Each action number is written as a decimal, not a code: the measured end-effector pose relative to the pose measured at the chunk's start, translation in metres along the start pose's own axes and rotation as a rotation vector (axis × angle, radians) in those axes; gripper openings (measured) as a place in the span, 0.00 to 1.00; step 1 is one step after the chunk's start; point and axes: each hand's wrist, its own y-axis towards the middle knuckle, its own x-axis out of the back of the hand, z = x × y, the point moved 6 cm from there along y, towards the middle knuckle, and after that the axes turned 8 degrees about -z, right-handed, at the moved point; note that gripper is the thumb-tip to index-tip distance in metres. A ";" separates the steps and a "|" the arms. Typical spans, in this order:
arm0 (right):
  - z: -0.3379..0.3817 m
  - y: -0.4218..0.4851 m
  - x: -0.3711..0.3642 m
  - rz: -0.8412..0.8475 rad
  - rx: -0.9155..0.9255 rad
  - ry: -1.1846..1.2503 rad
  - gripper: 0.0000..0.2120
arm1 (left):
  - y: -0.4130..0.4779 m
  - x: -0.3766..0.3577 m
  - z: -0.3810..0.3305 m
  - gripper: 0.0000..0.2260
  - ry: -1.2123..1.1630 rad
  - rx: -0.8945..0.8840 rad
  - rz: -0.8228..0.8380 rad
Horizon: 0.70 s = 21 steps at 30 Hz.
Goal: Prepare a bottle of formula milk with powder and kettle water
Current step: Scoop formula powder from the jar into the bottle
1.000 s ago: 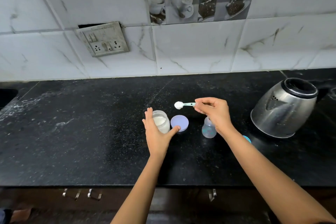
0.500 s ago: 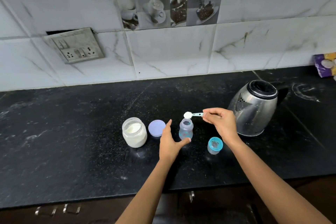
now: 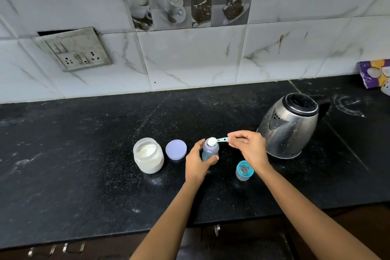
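Head view, looking down on a black counter. At frame centre the open bottle stands upright on the counter. The left hand grips it, thumb across the near side and fingers curled behind. The right hand pinches the handle of a pale blue scoop between thumb and fingertips. The scoop's bowl, heaped with white powder, lies level over the bottle's mouth.

Left of centre is an open jar partly filled with white powder, with its lilac lid lying flat just beside it, between jar and bottle. The teal bottle cap stands below the right wrist, near the bottle. A steel kettle with a black lid sits at centre right, behind the right hand. A socket plate hangs askew on the tiled wall at upper left, and a purple and yellow packet shows at the right edge.
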 end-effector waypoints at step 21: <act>0.034 0.005 -0.025 0.099 0.209 -0.425 0.02 | 0.003 0.001 0.000 0.25 0.038 -0.047 -0.009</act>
